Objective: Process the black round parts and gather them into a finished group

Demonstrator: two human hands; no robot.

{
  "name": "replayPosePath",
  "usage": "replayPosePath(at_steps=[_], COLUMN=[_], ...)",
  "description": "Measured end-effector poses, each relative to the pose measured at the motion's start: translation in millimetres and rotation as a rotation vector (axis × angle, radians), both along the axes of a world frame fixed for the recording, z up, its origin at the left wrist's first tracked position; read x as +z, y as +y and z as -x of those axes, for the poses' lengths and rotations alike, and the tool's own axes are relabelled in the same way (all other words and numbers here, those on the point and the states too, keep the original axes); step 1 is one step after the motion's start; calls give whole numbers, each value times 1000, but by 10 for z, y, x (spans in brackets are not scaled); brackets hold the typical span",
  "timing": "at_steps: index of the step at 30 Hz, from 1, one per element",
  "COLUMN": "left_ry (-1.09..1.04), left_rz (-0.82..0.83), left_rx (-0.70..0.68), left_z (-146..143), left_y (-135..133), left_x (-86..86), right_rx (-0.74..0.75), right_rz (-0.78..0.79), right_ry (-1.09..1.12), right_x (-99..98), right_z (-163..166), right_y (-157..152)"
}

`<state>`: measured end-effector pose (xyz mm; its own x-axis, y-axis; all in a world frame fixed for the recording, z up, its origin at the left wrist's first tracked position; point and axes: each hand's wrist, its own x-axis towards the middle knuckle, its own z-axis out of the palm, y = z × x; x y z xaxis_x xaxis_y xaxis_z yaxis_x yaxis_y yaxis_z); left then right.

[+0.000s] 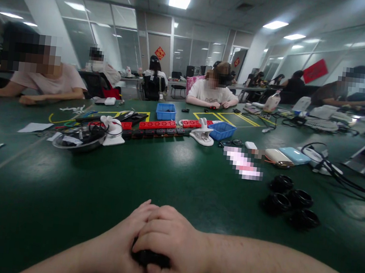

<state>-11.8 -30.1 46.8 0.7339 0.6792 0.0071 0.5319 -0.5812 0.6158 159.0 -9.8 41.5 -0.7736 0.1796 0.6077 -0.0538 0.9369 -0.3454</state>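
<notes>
at the near edge: left hand point(118, 247) and right hand point(171, 244) clasped together, fingers of both curled tight around a small black object point(150, 259). object mostly hidden between the palms, shape not discernible; held low over a dark green matte table top point(64, 202).

further out, to the right: cluster of four black round plastic rings point(292, 204), well apart from the hands.

mid-table: white plastic clip stand point(202, 135) with a blue plastic mesh basket point(221, 130) just beside it; row of red and black rectangular blocks point(157, 126); clear round bowl of dark cables point(78, 139).

far edge: seated person in a pale shirt point(211, 94), forearms on the table; glass partitions point(124, 39) behind.
</notes>
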Motion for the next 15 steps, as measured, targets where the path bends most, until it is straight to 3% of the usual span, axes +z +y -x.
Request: replayPosePath(at_steps=[8, 12, 15], left_ry=[114, 122, 118], left_rz=[-141, -202, -246], left_rx=[102, 141, 241], left_z=[29, 40, 18], left_y=[3, -19, -21], left_x=[-119, -132, -158], right_rx=[-89, -244, -396], right_rz=[-111, -107, -18], right_ry=[-246, -305, -318], right_x=[75, 110, 129], right_z=[26, 2, -10], right_y=[-32, -97, -128])
